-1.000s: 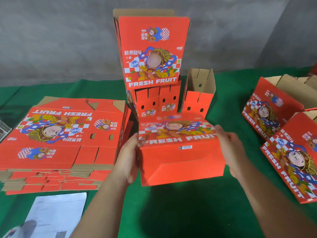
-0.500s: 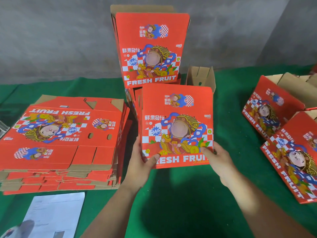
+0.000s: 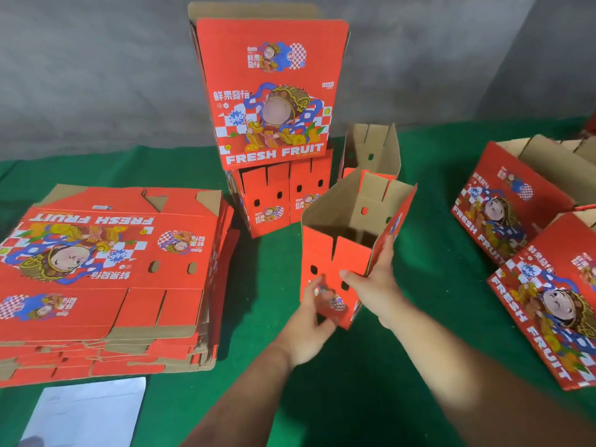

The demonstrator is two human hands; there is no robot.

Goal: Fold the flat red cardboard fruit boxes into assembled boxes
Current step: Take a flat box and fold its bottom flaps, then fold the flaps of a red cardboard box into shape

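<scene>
An opened red fruit box [image 3: 351,250] stands upright on the green table [image 3: 371,391], its brown inside showing from above. My left hand [image 3: 311,327] grips its lower near corner. My right hand [image 3: 375,279] grips the near right edge, thumb on the narrow red end panel and fingers along the printed side. A stack of flat red box blanks [image 3: 106,279] lies at the left.
Two assembled boxes are piled at the back centre [image 3: 274,91], with another open box [image 3: 371,153] just behind the held one. More assembled boxes [image 3: 548,285] lie tilted at the right. A white sheet of paper [image 3: 84,414] lies at the near left. A grey wall rises behind.
The box was turned from lying with its bottom toward me to upright, then rotated so its narrow end faces me and moved right; both hands shifted their hold to the near corner.
</scene>
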